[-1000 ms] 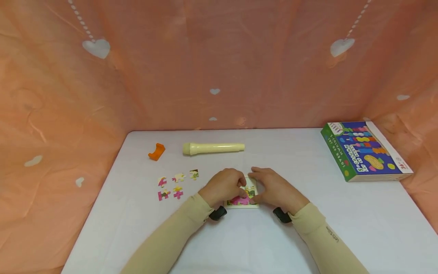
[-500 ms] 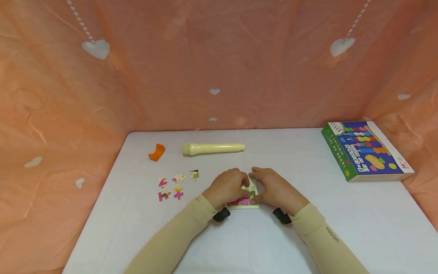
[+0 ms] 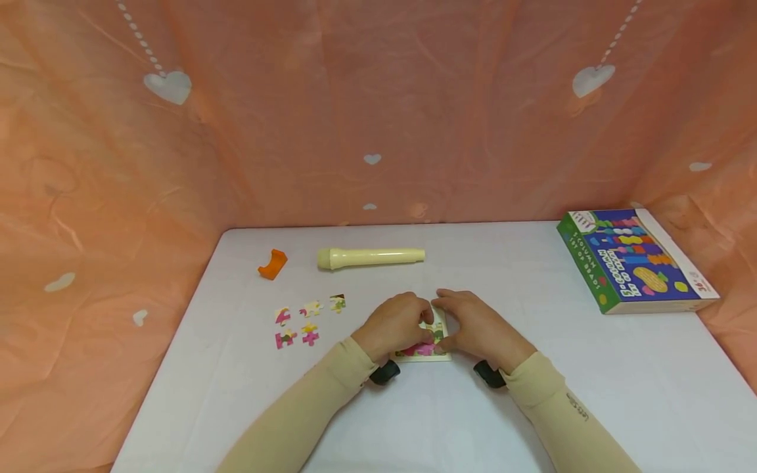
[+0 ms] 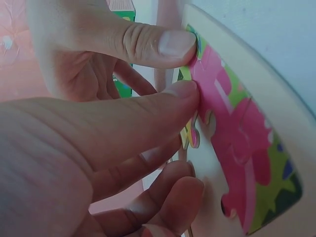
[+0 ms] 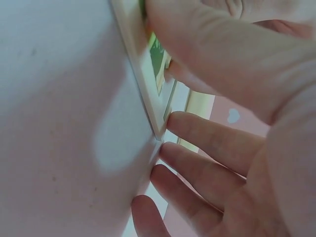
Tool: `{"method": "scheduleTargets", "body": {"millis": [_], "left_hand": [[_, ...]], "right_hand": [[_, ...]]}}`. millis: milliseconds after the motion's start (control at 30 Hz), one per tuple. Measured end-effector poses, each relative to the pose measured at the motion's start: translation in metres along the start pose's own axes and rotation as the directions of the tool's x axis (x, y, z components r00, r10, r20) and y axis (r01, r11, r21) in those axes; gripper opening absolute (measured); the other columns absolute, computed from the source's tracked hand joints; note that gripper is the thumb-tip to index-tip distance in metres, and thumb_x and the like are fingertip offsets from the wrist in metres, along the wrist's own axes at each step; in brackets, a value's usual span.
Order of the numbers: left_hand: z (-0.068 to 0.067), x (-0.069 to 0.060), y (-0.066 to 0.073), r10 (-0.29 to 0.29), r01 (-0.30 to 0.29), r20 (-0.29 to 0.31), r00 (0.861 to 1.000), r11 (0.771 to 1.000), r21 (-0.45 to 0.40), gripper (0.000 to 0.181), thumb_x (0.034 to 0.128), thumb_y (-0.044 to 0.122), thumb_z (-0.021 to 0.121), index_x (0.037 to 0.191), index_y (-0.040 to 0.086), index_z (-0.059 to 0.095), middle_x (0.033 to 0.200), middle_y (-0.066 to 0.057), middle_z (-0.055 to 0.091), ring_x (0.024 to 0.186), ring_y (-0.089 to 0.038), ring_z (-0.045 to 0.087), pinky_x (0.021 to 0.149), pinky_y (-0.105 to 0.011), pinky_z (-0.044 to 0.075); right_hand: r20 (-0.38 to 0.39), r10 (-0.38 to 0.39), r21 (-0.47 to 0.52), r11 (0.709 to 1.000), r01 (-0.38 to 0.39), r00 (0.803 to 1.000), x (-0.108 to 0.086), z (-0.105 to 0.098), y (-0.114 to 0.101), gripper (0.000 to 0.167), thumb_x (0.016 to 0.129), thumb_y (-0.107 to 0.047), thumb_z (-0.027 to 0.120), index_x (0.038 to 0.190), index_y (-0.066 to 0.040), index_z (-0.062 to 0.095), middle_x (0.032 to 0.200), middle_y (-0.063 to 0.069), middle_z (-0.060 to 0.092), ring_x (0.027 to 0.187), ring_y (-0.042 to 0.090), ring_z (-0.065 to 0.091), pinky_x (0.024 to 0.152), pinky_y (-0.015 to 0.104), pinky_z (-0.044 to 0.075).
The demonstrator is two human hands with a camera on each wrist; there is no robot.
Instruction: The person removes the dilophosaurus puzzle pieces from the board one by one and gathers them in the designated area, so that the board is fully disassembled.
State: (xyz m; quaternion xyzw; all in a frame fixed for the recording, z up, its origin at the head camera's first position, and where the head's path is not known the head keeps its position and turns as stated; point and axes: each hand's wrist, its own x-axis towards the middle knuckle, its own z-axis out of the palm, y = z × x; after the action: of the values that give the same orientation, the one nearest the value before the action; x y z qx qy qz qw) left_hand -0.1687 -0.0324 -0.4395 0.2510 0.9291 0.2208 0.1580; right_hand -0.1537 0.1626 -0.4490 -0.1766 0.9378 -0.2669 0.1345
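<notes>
A small jigsaw puzzle in a pale frame [image 3: 422, 358] lies between the hands, its bottom row filled with pink and green pieces [image 4: 237, 128]. Over it, the left hand [image 3: 399, 322] pinches a puzzle piece [image 4: 194, 134] with yellow and pink on it; the thumb lies on top and the other fingers curl below. Most of that piece is covered. The right hand [image 3: 479, 328] spans the frame's right side. Its thumb presses at the pieces near the edge, and its spread fingertips [image 5: 173, 121] touch the frame's far corner and the table.
Several loose puzzle pieces [image 3: 310, 309] lie left of the hands. Behind them are an orange curved block [image 3: 273, 264] and a cream microphone-shaped stick [image 3: 372, 257]. A bead-set box [image 3: 635, 263] stands at the far right of the white table [image 3: 508, 256], beneath a pink curtain.
The left hand has shifted slightly right over the puzzle. The right hand keeps nearly the same place. Loose pieces lie unchanged, and the whole view drifts a little.
</notes>
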Motion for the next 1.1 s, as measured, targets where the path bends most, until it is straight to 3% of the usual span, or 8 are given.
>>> {"method": "scheduleTargets", "body": {"millis": [533, 733, 900, 1100], "left_hand": [[0.0019, 0.0009, 0.0008, 0.011, -0.012, -0.052, 0.999, 1.000, -0.017, 0.017, 0.0908, 0.023, 0.087, 0.103, 0.013, 0.082, 0.095, 0.003, 0.076, 0.088, -0.010, 0.064, 0.082, -0.029, 0.053], [0.0014, 0.0020, 0.0009, 0.028, -0.032, -0.093, 0.995, 0.999, -0.044, 0.006, 0.0957, 0.017, 0.079, 0.097, 0.013, 0.083, 0.089, 0.005, 0.078, 0.076, -0.006, 0.063, 0.073, -0.024, 0.052], [0.0014, 0.0017, 0.0014, 0.028, -0.034, -0.100, 0.995, 0.998, -0.056, 0.012, 0.1002, 0.015, 0.073, 0.093, 0.015, 0.082, 0.080, 0.007, 0.073, 0.066, -0.005, 0.058, 0.064, -0.023, 0.047], [0.0008, 0.0008, 0.0024, 0.021, -0.027, -0.100, 0.995, 0.998, -0.056, 0.014, 0.1016, 0.014, 0.071, 0.093, 0.015, 0.082, 0.081, 0.007, 0.073, 0.067, -0.006, 0.058, 0.064, -0.024, 0.046]], "right_hand": [[-0.012, -0.009, 0.009, 1.000, 0.009, 1.000, -0.0005, -0.0002, 0.0003, 0.076, 0.076, -0.019, 0.098, 0.143, -0.003, 0.066, 0.163, 0.019, 0.052, 0.152, 0.044, 0.047, 0.122, 0.059, 0.042], [-0.007, 0.004, 0.017, 1.000, -0.004, 1.000, -0.0016, -0.0002, 0.0001, 0.077, 0.078, -0.019, 0.097, 0.146, -0.004, 0.065, 0.165, 0.018, 0.051, 0.154, 0.043, 0.045, 0.123, 0.060, 0.041], [-0.006, 0.008, 0.016, 1.000, -0.008, 1.000, -0.0025, -0.0005, -0.0005, 0.077, 0.077, -0.018, 0.097, 0.146, -0.003, 0.065, 0.165, 0.018, 0.051, 0.154, 0.043, 0.045, 0.124, 0.060, 0.040], [-0.007, 0.004, 0.020, 1.000, -0.004, 1.000, -0.0022, -0.0011, -0.0016, 0.077, 0.077, -0.019, 0.098, 0.145, -0.003, 0.065, 0.165, 0.019, 0.051, 0.153, 0.044, 0.045, 0.124, 0.060, 0.040]]}}
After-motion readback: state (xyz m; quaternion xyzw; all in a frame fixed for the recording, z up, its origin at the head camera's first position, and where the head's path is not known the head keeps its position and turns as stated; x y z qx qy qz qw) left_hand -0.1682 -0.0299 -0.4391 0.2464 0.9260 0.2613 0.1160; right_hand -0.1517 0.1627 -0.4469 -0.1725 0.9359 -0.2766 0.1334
